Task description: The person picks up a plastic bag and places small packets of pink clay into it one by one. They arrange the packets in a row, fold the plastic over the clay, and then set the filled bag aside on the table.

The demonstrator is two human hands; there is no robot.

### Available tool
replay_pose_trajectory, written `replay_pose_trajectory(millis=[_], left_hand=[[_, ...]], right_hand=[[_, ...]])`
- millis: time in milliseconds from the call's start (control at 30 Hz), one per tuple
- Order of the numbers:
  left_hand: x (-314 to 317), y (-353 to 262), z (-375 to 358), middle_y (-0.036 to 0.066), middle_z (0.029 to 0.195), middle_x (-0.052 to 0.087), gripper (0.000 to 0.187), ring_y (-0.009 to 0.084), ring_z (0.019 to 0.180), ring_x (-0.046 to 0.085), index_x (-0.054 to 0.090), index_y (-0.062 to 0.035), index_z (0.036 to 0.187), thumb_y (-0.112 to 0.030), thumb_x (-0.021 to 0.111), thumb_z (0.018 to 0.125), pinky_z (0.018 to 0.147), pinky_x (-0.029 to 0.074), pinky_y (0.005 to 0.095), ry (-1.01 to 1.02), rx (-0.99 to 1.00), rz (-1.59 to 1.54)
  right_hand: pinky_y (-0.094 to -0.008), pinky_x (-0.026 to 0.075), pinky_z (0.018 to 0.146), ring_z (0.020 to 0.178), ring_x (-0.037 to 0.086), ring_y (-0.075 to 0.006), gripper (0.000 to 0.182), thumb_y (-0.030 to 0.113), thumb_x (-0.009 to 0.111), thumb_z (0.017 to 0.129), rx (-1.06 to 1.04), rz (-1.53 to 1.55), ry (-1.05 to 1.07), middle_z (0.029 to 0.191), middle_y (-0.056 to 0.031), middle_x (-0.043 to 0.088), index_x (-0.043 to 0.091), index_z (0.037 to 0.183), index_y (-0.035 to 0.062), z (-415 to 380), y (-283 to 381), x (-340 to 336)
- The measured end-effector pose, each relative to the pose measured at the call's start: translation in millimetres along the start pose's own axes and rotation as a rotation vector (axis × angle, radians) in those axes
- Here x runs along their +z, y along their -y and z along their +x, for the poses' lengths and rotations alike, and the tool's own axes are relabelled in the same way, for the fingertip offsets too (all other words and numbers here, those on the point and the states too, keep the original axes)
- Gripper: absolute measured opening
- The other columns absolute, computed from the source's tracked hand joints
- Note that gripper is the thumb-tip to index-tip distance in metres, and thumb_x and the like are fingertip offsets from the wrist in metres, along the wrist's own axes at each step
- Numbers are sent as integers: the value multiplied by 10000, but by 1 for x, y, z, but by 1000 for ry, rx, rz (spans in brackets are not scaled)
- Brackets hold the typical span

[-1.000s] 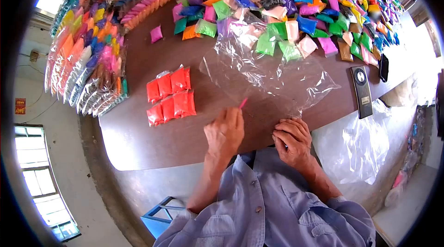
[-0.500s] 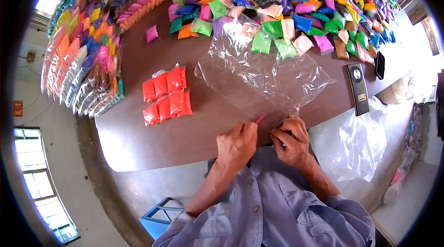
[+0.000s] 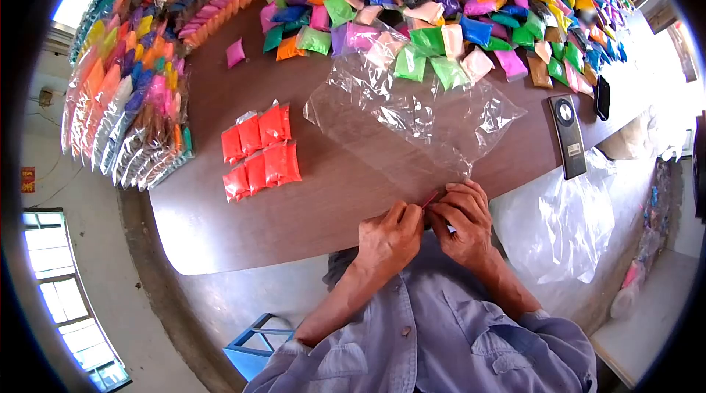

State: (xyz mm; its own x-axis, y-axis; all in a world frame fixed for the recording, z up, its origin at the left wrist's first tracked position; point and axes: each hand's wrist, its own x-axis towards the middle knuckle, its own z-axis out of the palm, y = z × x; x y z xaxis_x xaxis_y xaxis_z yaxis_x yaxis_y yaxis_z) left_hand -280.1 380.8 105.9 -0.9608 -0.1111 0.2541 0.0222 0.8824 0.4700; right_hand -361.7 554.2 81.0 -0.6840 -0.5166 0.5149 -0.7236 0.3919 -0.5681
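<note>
A large clear plastic bag (image 3: 412,110) lies crumpled on the brown table, its narrow end gathered at my right hand (image 3: 463,224). The fingers of that hand are pinched round this gathered end. Close beside it, my left hand (image 3: 391,235) is closed on a thin pink strip (image 3: 431,199), which reaches toward my right fingertips. The two hands are almost touching at the table's near edge. To the left lie red packets (image 3: 261,147) in two rows.
Many colourful packets (image 3: 471,25) are heaped along the far side. Bundled packets in clear bags (image 3: 132,99) stand at the left. A phone (image 3: 567,136) and a black object (image 3: 602,98) lie at the right. Clear plastic (image 3: 559,224) hangs beyond the right edge; a blue stool (image 3: 257,341) is below.
My left hand has moved right, up to my right hand, bringing the pink strip to the bag's gathered end. The view has shifted slightly.
</note>
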Motion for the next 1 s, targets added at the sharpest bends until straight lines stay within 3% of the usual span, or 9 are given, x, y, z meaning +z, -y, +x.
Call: replay_pose_trajectory(millis=[133, 267, 600, 767, 867, 933, 1000], left_hand=[[-5, 20, 7, 45, 808, 665, 129, 282, 618, 689, 681, -139, 900, -158, 764, 997, 538, 555, 410, 55, -24, 202], [-15, 39, 21, 68, 816, 679, 104, 324, 652, 713, 695, -144, 921, -159, 758, 1002, 557, 569, 444, -90, -129, 141], [4, -4, 5, 22, 777, 602, 156, 224, 604, 671, 645, -145, 865, -116, 753, 974, 531, 537, 381, 0, 61, 18], [-4, 24, 19, 48, 773, 635, 149, 275, 594, 679, 663, -142, 876, -140, 761, 987, 533, 541, 422, -55, -32, 203], [-14, 29, 30, 56, 773, 649, 134, 303, 584, 677, 679, -147, 893, -159, 754, 1003, 542, 550, 443, -104, -102, 144], [-15, 23, 27, 43, 793, 641, 99, 272, 607, 685, 690, -155, 906, -149, 750, 985, 549, 561, 432, -78, -81, 145], [-5, 11, 19, 25, 816, 633, 113, 233, 638, 693, 669, -165, 879, -148, 748, 959, 534, 554, 408, -9, 65, 109]], right_hand=[[-546, 520, 1108, 1193, 706, -303, 269, 30, 909, 776, -14, -27, 3, 1092, -54, 704, 786, 1002, 109, 2, 3, -3], [-546, 527, 1094, 1190, 691, -322, 285, 33, 921, 762, -16, -7, -10, 1093, -65, 688, 787, 1004, 104, -2, 0, -2], [-554, 531, 1082, 1160, 682, -328, 297, 8, 905, 727, -17, 26, -38, 1053, -58, 693, 791, 985, 101, -3, -4, -4], [-554, 524, 1104, 1159, 698, -308, 278, 14, 904, 747, -9, 4, -44, 1061, -46, 707, 789, 981, 112, -2, -2, -2], [-555, 523, 1108, 1154, 701, -310, 272, 20, 905, 756, 7, 25, -56, 1060, -49, 707, 787, 982, 116, -1, -2, -2], [-553, 524, 1100, 1148, 705, -308, 276, 20, 907, 757, 2, 16, -66, 1061, -53, 704, 784, 984, 117, -2, -2, 0], [-551, 526, 1091, 1143, 707, -304, 275, 20, 909, 759, 1, 14, -63, 1060, -52, 703, 784, 983, 119, -2, -3, 0]])
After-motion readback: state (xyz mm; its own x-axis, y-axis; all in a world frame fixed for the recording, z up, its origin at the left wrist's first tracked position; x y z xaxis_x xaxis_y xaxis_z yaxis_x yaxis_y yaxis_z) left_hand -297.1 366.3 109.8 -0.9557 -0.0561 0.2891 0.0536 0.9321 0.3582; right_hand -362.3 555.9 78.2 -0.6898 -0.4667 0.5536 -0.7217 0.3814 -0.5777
